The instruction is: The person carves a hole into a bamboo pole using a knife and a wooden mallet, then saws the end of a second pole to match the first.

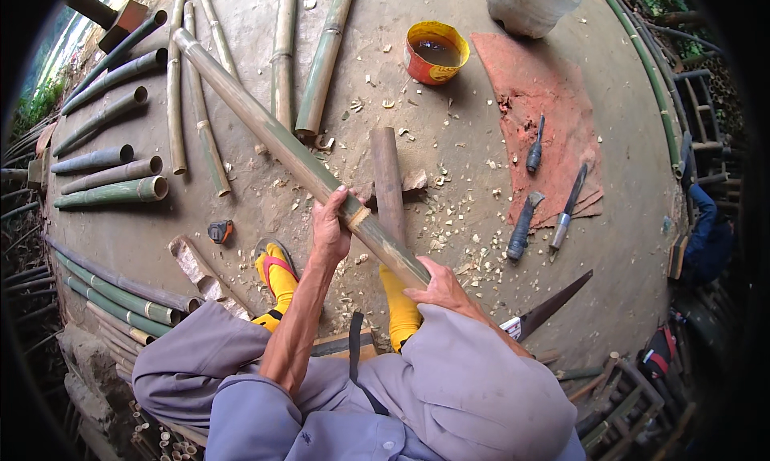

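Observation:
A long bamboo pole (293, 158) slants from the far left down to my right knee. My left hand (330, 227) wraps round it just beside a pale node, thumb along the top. Lower down, my right hand (441, 288) is closed on its near end, partly hiding that end. Beneath the pole lies a brown round wooden post (389, 168), which the pole crosses. Right of my hands are a knife (570, 206), a tool with a dark wrapped handle (525, 227) and a thin pointed tool (535, 150). A handsaw (555, 305) lies by my right forearm, its handle partly hidden.
Cut bamboo lengths (120, 168) lie at the left, with more poles (325, 60) ahead. A tape measure (220, 231) and a notched wood piece (207, 276) sit near my left foot. A red-yellow tub (417, 62) of liquid stands by a red sheet (553, 84). Chips litter the floor.

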Action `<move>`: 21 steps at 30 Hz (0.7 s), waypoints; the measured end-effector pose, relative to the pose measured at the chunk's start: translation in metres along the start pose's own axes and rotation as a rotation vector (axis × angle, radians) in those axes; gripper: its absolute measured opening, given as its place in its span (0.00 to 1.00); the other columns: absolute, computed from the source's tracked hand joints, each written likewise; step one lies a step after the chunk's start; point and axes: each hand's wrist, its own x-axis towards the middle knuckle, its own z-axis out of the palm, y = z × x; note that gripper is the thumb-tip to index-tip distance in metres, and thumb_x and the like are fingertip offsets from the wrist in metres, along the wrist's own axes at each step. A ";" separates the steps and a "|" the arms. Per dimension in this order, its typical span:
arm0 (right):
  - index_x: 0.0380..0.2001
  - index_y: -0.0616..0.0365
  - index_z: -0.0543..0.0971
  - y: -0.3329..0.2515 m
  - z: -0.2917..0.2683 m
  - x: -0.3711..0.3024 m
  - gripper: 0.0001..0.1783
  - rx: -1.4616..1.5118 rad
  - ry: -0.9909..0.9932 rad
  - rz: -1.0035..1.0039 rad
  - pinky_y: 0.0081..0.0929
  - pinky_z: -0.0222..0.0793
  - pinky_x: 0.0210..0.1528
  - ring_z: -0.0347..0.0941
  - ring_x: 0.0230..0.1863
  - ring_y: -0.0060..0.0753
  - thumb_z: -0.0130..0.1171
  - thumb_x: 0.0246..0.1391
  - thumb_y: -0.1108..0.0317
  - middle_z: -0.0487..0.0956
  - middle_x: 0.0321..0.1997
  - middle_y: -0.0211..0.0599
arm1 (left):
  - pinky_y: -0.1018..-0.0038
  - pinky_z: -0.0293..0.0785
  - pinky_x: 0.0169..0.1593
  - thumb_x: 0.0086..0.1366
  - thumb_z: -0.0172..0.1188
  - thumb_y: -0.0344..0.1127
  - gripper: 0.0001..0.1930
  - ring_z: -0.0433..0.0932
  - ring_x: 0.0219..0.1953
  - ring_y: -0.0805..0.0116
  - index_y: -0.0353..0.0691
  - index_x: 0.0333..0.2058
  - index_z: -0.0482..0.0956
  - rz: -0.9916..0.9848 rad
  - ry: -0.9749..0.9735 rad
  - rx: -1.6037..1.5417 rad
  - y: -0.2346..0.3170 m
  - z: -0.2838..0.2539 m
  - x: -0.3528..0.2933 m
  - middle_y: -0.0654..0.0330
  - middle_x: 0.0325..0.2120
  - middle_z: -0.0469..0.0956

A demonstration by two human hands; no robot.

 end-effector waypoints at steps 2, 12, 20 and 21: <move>0.52 0.59 0.69 0.000 -0.001 0.001 0.34 -0.003 0.022 -0.036 0.38 0.72 0.44 0.78 0.43 0.48 0.68 0.43 0.59 0.78 0.40 0.51 | 0.67 0.81 0.38 0.57 0.64 0.33 0.17 0.81 0.33 0.64 0.35 0.40 0.67 0.140 -0.023 0.019 0.021 0.030 -0.012 0.56 0.31 0.77; 0.58 0.57 0.65 -0.032 -0.026 0.099 0.35 -0.161 0.397 -0.316 0.38 0.71 0.48 0.75 0.44 0.46 0.67 0.48 0.62 0.76 0.45 0.46 | 0.78 0.73 0.35 0.54 0.66 0.27 0.06 0.77 0.28 0.76 0.37 0.30 0.77 0.825 -0.087 0.504 0.075 0.124 -0.003 0.62 0.27 0.79; 0.50 0.62 0.72 0.119 -0.129 0.002 0.22 -0.305 0.915 0.198 0.33 0.72 0.43 0.76 0.40 0.37 0.60 0.51 0.70 0.78 0.40 0.44 | 0.77 0.74 0.39 0.52 0.68 0.24 0.13 0.77 0.33 0.76 0.36 0.36 0.76 0.789 -0.209 0.522 0.046 0.112 -0.017 0.62 0.32 0.79; 0.50 0.63 0.73 0.139 -0.141 -0.010 0.21 -0.346 0.997 0.241 0.30 0.72 0.43 0.75 0.39 0.34 0.59 0.51 0.70 0.77 0.41 0.43 | 0.77 0.75 0.37 0.52 0.68 0.24 0.13 0.78 0.32 0.76 0.35 0.36 0.76 0.791 -0.225 0.566 0.046 0.108 -0.017 0.62 0.32 0.79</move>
